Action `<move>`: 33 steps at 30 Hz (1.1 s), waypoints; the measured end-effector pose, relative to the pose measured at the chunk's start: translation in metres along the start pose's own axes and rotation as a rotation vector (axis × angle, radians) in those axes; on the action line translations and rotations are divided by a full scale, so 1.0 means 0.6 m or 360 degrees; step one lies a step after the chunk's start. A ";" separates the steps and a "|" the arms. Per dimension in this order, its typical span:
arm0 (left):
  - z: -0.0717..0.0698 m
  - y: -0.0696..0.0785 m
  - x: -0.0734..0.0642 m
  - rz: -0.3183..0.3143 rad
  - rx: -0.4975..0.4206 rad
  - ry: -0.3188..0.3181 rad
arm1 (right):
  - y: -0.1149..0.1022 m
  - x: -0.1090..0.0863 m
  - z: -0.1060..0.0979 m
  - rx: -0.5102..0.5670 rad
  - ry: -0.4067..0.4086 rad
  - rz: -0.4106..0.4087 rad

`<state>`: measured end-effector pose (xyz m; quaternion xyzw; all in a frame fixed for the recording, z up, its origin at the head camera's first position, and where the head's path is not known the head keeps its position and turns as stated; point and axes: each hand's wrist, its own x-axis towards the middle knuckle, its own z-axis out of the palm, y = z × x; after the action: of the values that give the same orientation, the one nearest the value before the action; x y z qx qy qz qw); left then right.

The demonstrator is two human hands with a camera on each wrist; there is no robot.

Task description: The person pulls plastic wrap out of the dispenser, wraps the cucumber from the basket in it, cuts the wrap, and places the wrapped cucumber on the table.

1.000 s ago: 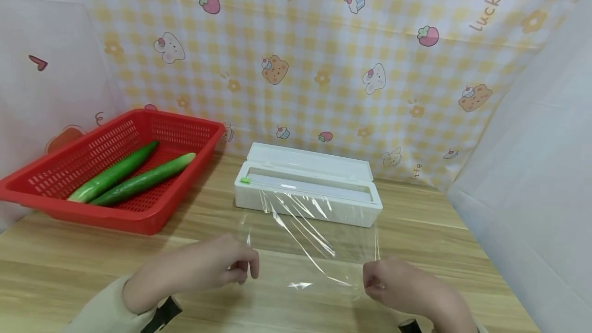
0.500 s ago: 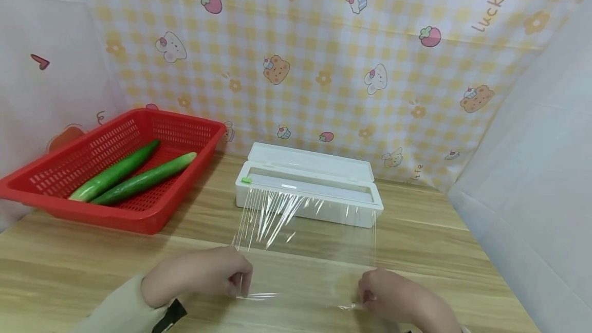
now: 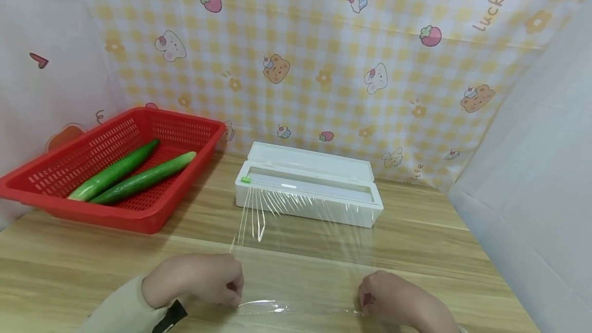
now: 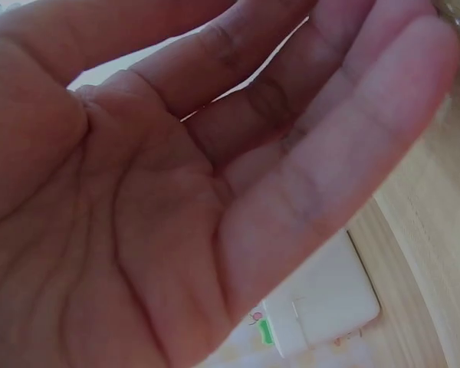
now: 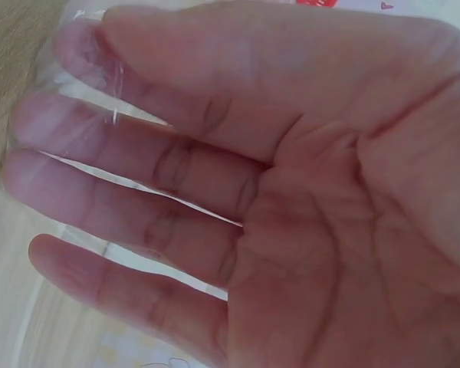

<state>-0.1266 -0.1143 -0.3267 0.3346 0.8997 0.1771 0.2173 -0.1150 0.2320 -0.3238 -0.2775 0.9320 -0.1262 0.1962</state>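
Note:
A sheet of clear cling film point(image 3: 300, 276) stretches from the white cling film dispenser point(image 3: 310, 212) toward the person, close over the wooden table. My left hand point(image 3: 203, 279) pinches its near left corner, and my right hand point(image 3: 393, 297) pinches the near right one. Fine creases fan out below a green slider point(image 3: 246, 179) at the dispenser's left end. In the right wrist view the film point(image 5: 100, 73) wraps over the fingertips, thumb against the index finger. The left wrist view shows curved fingers point(image 4: 345, 153); the pinched corner is hidden there.
A red plastic basket point(image 3: 152, 215) with two cucumbers point(image 3: 143, 179) stands on the left. The dispenser's lid point(image 3: 310, 161) is raised at the back. A patterned curtain point(image 3: 300, 55) hangs behind the wooden table point(image 3: 439, 240), with a white cloth point(image 3: 536, 179) at the right.
Both hands have moved down toward the person, the left also slightly leftward. The film has been drawn longer and flatter, its broad diagonal wrinkles giving way to fine creases near the dispenser.

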 end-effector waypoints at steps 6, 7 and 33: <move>-0.001 0.002 -0.004 -0.0057 -0.0031 -0.0004 | -0.005 -0.004 -0.001 0.0088 0.0002 0.0037; -0.001 0.002 -0.004 -0.0063 -0.0043 -0.0005 | -0.006 -0.004 -0.002 0.0112 0.0003 0.0044; -0.121 -0.062 -0.062 0.0043 0.0042 0.0707 | -0.178 0.111 -0.015 -0.0455 0.0482 -0.0483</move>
<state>-0.1578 -0.1786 -0.2727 0.3021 0.9231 0.2377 0.0069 -0.1200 0.1084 -0.2988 -0.4171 0.9067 -0.0614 -0.0078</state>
